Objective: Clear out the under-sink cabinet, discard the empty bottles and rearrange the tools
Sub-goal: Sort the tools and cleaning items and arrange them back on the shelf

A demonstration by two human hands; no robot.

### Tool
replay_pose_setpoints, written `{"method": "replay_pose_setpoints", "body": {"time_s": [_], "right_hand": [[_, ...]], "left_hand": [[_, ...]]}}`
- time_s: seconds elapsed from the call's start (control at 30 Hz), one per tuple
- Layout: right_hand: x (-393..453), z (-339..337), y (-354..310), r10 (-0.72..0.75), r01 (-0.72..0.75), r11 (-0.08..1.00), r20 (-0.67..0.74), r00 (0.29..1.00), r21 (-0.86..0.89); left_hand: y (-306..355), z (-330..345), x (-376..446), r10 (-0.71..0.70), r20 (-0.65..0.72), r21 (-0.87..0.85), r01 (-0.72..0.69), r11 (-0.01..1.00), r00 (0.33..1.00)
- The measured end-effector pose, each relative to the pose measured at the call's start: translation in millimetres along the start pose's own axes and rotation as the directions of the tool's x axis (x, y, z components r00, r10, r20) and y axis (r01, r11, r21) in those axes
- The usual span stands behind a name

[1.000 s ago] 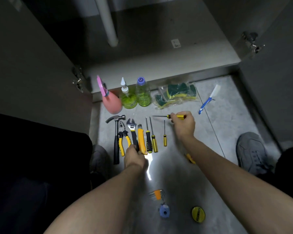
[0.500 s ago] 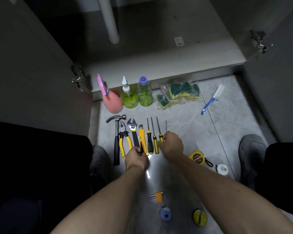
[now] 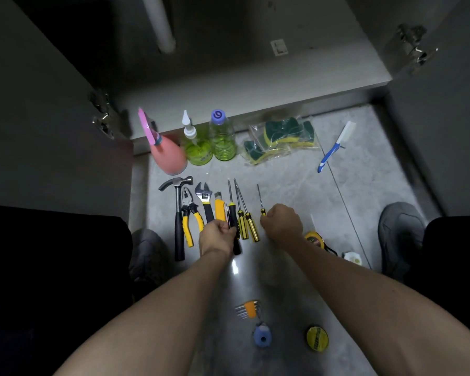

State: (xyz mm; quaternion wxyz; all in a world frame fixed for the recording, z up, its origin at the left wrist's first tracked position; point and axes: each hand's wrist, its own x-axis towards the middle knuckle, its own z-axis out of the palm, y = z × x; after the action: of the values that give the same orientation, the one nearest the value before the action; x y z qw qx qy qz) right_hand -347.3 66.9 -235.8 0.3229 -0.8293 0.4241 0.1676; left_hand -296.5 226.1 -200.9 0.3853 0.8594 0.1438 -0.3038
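Both hands curl shut: right hand (image 3: 282, 222) fingers pinch the small screwdriver (image 3: 261, 203), left hand (image 3: 217, 236) grips a black-handled tool (image 3: 236, 246)

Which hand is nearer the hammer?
Left. The left hand sits just right of the hammer, past the pliers; the right hand is farther right, beyond the screwdrivers.

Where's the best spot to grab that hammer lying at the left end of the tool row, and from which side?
Probably the black rubber grip of the steel claw hammer, low on its handle. It lies flat, head toward the cabinet and handle end toward the person, so come from above at that near end. Bare floor lies on its left; the yellow-handled pliers crowd its right.
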Motion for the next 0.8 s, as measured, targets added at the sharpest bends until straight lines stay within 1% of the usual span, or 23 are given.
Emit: {"method": "replay_pose_setpoints", "body": {"time_s": [0.07, 0.17, 0.23, 0.3, 0.4, 0.53, 0.67, 0.8], "right_hand": [[3, -5, 4, 0.032, -0.032, 0.999, 0.002, 0.999, 0.024], [4, -16, 16, 0.06, -0.059, 0.998, -0.029, 0.998, 0.012], [4, -23, 27, 0.044, -0.043, 0.999, -0.046, 0.998, 0.018], [4, -27, 35, 0.013, -0.011, 0.999, -0.046, 0.999, 0.04], [8, -27, 39, -0.016, 0.017, 0.996, -0.013, 1.0, 0.087], [12, -10, 22, -0.038, 0.031, 0.99, 0.045, 0.998, 0.137], [12, 3, 18, -0.092, 0.085, 0.988, 0.051, 0.994, 0.127], [8, -9, 34, -0.113, 0.114, 0.987, -0.011, 0.994, 0.115]], "left_hand": [[11, 9, 7, 0.024, 0.019, 0.01, -0.024, 1.0, 1.0], [33, 29, 16, 0.088, 0.061, 0.043, -0.091, 0.995, 0.994], [47, 42, 21, 0.13, 0.115, 0.1, -0.142, 0.985, 0.985], [57, 49, 28, 0.148, 0.115, 0.119, -0.162, 0.98, 0.982], [64, 57, 39, 0.145, 0.06, 0.075, -0.149, 0.986, 0.988], [69, 53, 48, 0.123, 0.029, 0.047, -0.124, 0.991, 0.992], [77, 58, 55, 0.077, 0.07, -0.016, -0.076, 0.997, 0.995], [83, 75, 53, 0.072, 0.128, -0.023, -0.07, 0.997, 0.989]]}}
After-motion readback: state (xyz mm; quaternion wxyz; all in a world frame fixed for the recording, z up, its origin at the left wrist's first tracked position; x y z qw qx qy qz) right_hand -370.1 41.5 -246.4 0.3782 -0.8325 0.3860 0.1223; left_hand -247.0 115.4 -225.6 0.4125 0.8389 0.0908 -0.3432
